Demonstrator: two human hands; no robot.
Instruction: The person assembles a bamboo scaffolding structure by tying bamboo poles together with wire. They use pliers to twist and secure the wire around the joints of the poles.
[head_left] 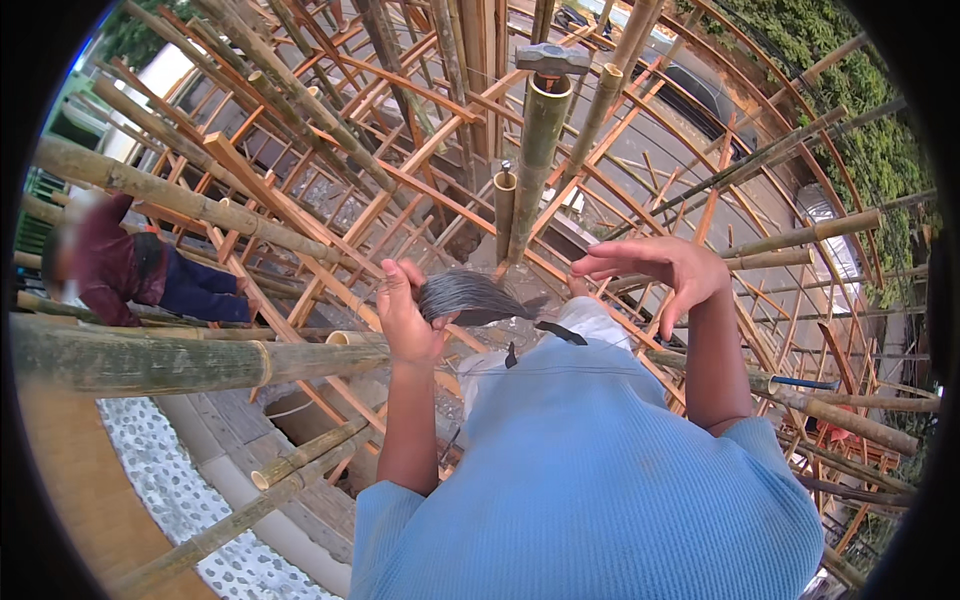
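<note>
My left hand [408, 318] is closed around one end of a bundle of thin dark wire strands [470, 297]. The strands fan out and droop to the right, in front of my body. My right hand [672, 268] is raised to the right of the bundle, apart from it. Its fingers are spread and curved, and I see nothing between them. Beyond my hands, a hammer [553, 60] rests head-up in the open top of a thick upright bamboo pole [541, 140]. A small metal-tipped tool [506, 172] pokes out of a thinner upright bamboo pole [504, 215] beside it.
A lattice of wooden battens [400, 175] and bamboo poles spreads below me. A thick horizontal bamboo pole [180, 355] runs close on my left. Another person [125, 260] in a maroon top is among the poles at left. A blue-handled tool [805, 383] lies at right.
</note>
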